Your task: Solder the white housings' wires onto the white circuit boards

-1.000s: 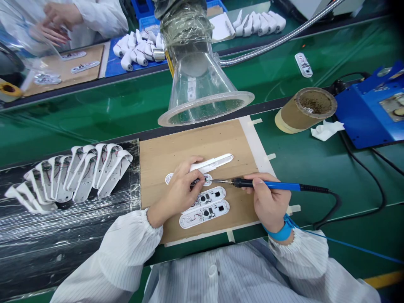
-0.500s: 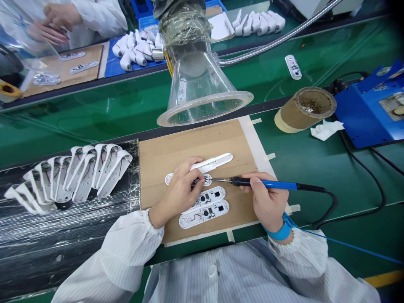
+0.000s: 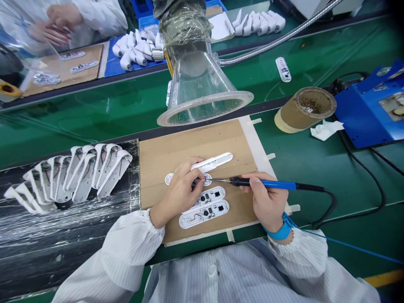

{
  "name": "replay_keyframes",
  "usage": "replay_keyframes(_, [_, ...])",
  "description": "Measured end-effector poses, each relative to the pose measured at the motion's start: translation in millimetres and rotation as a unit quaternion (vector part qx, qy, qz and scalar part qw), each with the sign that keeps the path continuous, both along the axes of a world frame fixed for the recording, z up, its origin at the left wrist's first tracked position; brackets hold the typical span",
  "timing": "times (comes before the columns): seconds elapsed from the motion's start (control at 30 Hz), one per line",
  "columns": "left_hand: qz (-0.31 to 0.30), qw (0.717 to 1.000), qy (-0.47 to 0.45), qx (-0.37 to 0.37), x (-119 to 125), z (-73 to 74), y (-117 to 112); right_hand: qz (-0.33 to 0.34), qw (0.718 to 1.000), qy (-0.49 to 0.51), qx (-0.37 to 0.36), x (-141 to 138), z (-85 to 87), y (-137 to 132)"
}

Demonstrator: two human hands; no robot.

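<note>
While a loose board point(image 3: 283, 69) on the green belt point(image 3: 126, 99) has slid leftward, the right hand point(image 3: 267, 202) keeps its grip closed around the soldering iron point(image 3: 237, 181), tip at the oval board point(image 3: 207, 182) on the cardboard point(image 3: 202, 143), partly under the left hand point(image 3: 183, 187), whose pinched grip hides whatever it holds.

Blue-black soldering iron point(image 3: 279, 185), tip leftward at white board point(image 3: 207, 180).

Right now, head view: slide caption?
Right hand holds a soldering iron at a white board partly under the left hand.
</note>
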State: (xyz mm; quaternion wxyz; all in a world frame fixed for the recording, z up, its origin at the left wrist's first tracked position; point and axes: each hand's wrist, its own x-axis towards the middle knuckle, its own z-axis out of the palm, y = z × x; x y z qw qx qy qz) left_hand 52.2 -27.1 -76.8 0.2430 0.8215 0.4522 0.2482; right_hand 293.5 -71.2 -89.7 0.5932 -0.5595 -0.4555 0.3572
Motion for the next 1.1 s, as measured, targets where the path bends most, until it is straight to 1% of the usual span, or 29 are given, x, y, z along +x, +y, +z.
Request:
replay_keyframes(0.3, [0.002,1.0,-0.001,0.005,0.6,-0.6,0.6,0.0,1.0,0.003,-0.008,-0.7,-0.2,-0.3])
replay_keyframes(0.73, [0.002,1.0,-0.004,0.017,1.7,-0.5,0.7,0.004,1.0,0.0,0.002,-0.4,-2.2,-0.6])
replay_keyframes(1.1, [0.0,1.0,-0.007,0.017,0.1,-3.7,0.5,0.004,1.0,0.004,0.002,0.2,-3.6,-0.1])
